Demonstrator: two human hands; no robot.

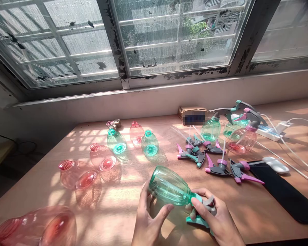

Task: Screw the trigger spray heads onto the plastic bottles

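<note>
A clear green spray bottle [169, 186] lies tilted on its side above the table, its base up to the left and its neck down to the right. My left hand [151, 213] holds it near the base, fingers behind and thumb in front. My right hand [215, 215] grips the grey and teal trigger sprayer head [199, 220] at the bottle's neck. A thin tube shows inside the bottle. Whether the collar is fully screwed on I cannot tell. Just beyond my right hand lie several loose pink and grey trigger sprayer heads [222, 165].
Pink bottles [78, 176] without sprayers line the left side, with green bottles [150, 143] farther back. Bottles with sprayers [212, 128] stand at the back right. A black phone [279, 191], white cables, a power strip [270, 133] and a cardboard box [193, 116] are also on the table.
</note>
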